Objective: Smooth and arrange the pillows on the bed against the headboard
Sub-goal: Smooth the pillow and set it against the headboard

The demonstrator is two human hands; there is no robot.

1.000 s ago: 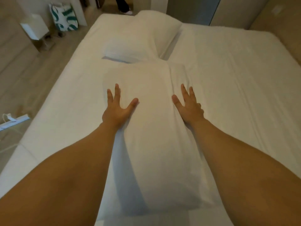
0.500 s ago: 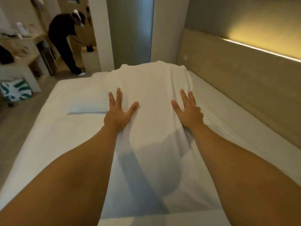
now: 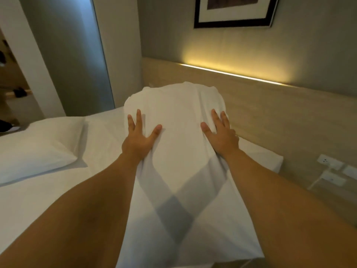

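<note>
While both palms press flat on the long white pillow (image 3: 179,151), the left hand (image 3: 138,141) and right hand (image 3: 221,137) lie open with spread fingers — grasping nothing. Its far end, beyond the fingertips, meets the wooden headboard (image 3: 280,117). A second pillow (image 3: 38,147) lies left of the left hand, on the bed (image 3: 48,196).

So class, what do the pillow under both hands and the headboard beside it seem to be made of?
Pillow: white woven fabric, likely cotton, matte; it creases and dents softly under the left hand and right hand. Headboard: pale wood or wood-look laminate, matte, showing faint horizontal grain.
</note>
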